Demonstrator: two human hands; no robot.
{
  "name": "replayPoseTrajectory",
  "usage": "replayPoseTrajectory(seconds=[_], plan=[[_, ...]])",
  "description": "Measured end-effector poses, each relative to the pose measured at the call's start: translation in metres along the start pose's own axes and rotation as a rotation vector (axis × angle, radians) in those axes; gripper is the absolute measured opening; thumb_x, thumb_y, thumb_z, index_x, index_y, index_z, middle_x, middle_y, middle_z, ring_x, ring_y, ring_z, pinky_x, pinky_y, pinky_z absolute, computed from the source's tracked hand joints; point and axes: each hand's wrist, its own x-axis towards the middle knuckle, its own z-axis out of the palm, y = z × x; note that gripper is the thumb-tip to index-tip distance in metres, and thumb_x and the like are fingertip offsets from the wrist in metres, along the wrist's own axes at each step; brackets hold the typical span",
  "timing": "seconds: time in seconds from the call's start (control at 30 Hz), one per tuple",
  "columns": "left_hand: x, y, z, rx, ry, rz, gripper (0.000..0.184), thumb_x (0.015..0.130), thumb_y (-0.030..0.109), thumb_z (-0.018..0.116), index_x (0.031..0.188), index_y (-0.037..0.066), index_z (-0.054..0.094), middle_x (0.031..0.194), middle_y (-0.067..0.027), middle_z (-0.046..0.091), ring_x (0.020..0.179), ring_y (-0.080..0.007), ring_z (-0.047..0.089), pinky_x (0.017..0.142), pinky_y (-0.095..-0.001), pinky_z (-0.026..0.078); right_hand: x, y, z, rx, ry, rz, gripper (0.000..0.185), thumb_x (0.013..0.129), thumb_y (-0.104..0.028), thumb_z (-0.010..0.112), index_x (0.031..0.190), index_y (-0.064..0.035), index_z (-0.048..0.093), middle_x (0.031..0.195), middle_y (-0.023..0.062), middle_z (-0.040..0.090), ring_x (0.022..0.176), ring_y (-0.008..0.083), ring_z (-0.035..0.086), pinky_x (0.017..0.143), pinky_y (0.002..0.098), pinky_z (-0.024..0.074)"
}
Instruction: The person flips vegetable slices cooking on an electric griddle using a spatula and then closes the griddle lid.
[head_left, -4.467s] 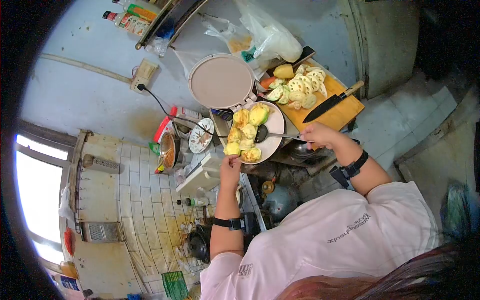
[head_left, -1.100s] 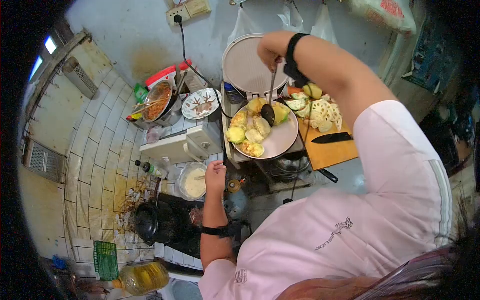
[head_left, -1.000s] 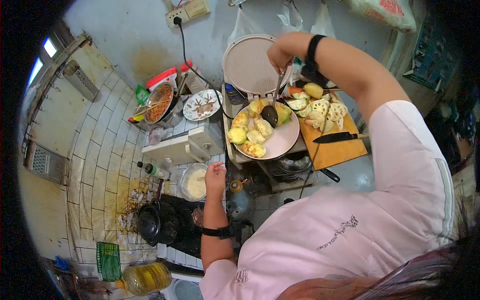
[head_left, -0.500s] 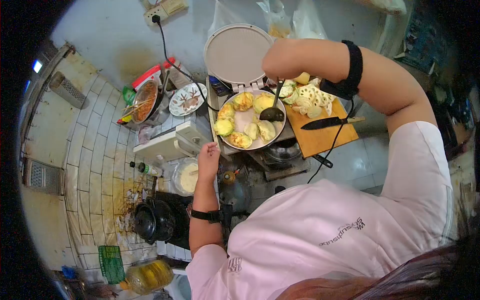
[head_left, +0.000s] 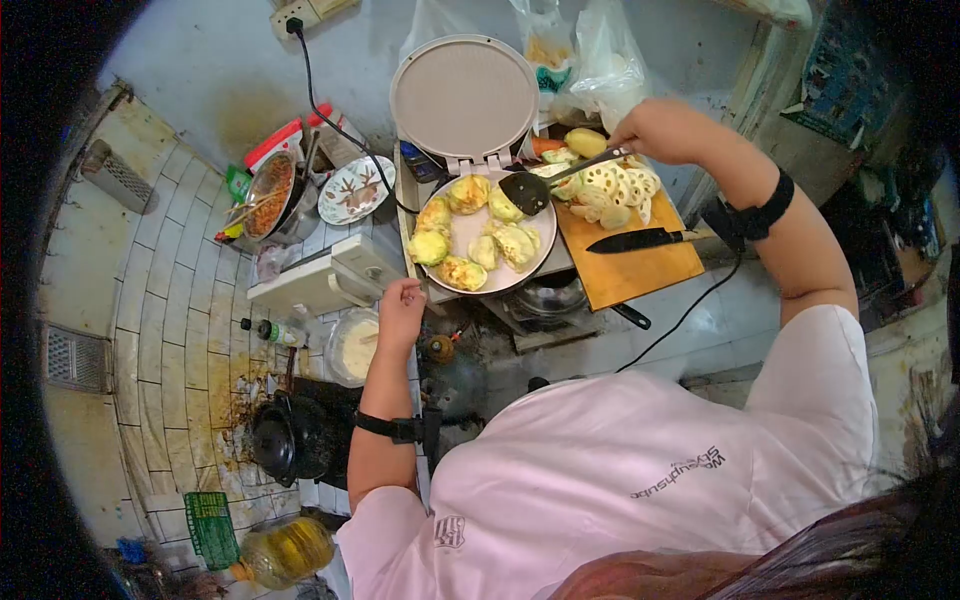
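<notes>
My right hand [head_left: 660, 131] is closed round the handle of a black slotted spoon [head_left: 525, 194]. The spoon's head is over the upper right of a round electric pan [head_left: 462, 233], at a piece of yellow, battered food [head_left: 503, 207]. More browned, egg-coated pieces lie in a ring on the pan, whose lid [head_left: 464, 95] stands raised behind. Just below the pan's left edge, my left hand [head_left: 402, 306] has its fingers curled, with nothing visible in them. Beneath it is a bowl of pale batter [head_left: 356, 348].
A cutting board [head_left: 632, 275] on the right holds a knife [head_left: 640, 240] and lotus root slices [head_left: 618, 185]. To the left are a deer-patterned plate [head_left: 356, 190] and a pot of red food [head_left: 270, 196]. A black pot [head_left: 275, 440] and oil jug [head_left: 285, 553] stand lower left.
My right hand has moved right and lower, tilting the slotted spoon's handle sideways. The spoon's head has shifted up and left across the pan. My left hand stays beside the pan.
</notes>
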Motion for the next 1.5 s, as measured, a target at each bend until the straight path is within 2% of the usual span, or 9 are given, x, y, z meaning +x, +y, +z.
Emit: replayPoseTrajectory(seconds=[0.13,0.2,0.4,0.57,0.87,0.9,1.03,1.3,1.5], plan=[[0.001,0.008,0.006,0.034,-0.042,-0.053,0.020,0.081,0.004,0.057,0.101,0.002,0.057,0.081,-0.0012,0.054,0.074,-0.0101,0.049,0.070,-0.0221,0.041,-0.016,0.007,0.014,0.062,-0.004,0.054,0.020,0.079,-0.017,0.059,0.096,-0.0176,0.068,0.083,0.0103,0.065,0.075,0.0291,0.061,0.067,0.0398,0.0471],[0.003,0.008,0.011,0.072,-0.038,0.013,0.020,0.080,0.000,0.056,0.100,-0.001,0.055,0.077,-0.0008,0.053,0.068,-0.0082,0.048,0.062,-0.0222,0.041,-0.025,0.006,0.023,0.090,-0.017,0.073,0.020,0.079,-0.017,0.059,0.097,-0.0175,0.068,0.082,0.0107,0.065,0.075,0.0292,0.061,0.066,0.0398,0.0472],[0.006,0.016,0.021,0.022,-0.061,0.005,0.019,0.080,-0.001,0.055,0.099,0.000,0.054,0.076,0.0002,0.051,0.067,-0.0078,0.047,0.062,-0.0206,0.041,-0.041,-0.008,0.042,0.064,0.011,0.098,0.023,0.082,-0.022,0.053,0.100,-0.0218,0.067,0.086,0.0106,0.065,0.079,0.0296,0.062,0.068,0.0423,0.0484],[0.008,0.022,0.025,0.045,-0.106,-0.033,0.020,0.080,-0.001,0.055,0.100,0.000,0.053,0.078,0.0000,0.052,0.068,-0.0071,0.048,0.063,-0.0197,0.041,-0.042,-0.012,0.073,0.042,0.267,0.006,0.022,0.081,-0.019,0.057,0.101,-0.0191,0.066,0.076,0.0120,0.064,0.070,0.0305,0.060,0.063,0.0422,0.0463],[0.005,0.021,0.026,0.057,-0.102,-0.029,0.020,0.080,-0.001,0.056,0.099,-0.001,0.054,0.080,-0.0012,0.054,0.070,-0.0079,0.050,0.065,-0.0199,0.042,-0.049,0.012,0.051,0.225,0.139,-0.001,0.020,0.081,-0.019,0.058,0.099,-0.0169,0.067,0.077,0.0114,0.064,0.071,0.0312,0.059,0.062,0.0413,0.0453],[0.005,0.020,0.027,0.054,-0.100,-0.024,0.020,0.080,0.000,0.056,0.099,-0.001,0.054,0.080,-0.0014,0.054,0.070,-0.0082,0.050,0.065,-0.0201,0.042,-0.049,0.005,0.042,0.230,0.120,0.079,0.020,0.081,-0.018,0.058,0.098,-0.0165,0.067,0.079,0.0121,0.064,0.071,0.0309,0.059,0.063,0.0408,0.0460],[0.002,0.022,0.032,0.089,-0.082,0.001,0.021,0.079,0.000,0.057,0.100,-0.001,0.054,0.081,-0.0016,0.054,0.072,-0.0085,0.050,0.067,-0.0206,0.042,-0.034,0.009,0.043,0.162,0.199,0.038,0.020,0.081,-0.018,0.057,0.097,-0.0160,0.067,0.081,0.0122,0.064,0.072,0.0310,0.060,0.065,0.0404,0.0467],[-0.007,0.019,0.023,0.005,-0.090,-0.037,0.020,0.079,0.000,0.057,0.099,0.000,0.055,0.080,-0.0006,0.053,0.071,-0.0079,0.049,0.065,-0.0214,0.042,-0.026,0.000,0.034,0.075,0.053,0.131,0.022,0.079,-0.022,0.058,0.098,-0.0188,0.068,0.089,0.0101,0.065,0.080,0.0295,0.062,0.071,0.0406,0.0494],[-0.006,0.021,0.025,-0.022,-0.087,-0.014,0.017,0.079,0.001,0.058,0.096,0.000,0.056,0.078,-0.0006,0.054,0.069,-0.0080,0.048,0.064,-0.0219,0.042,-0.019,0.012,0.037,0.127,-0.004,0.100,0.021,0.079,-0.015,0.058,0.098,-0.0140,0.068,0.082,0.0118,0.065,0.074,0.0294,0.060,0.064,0.0377,0.0465]])
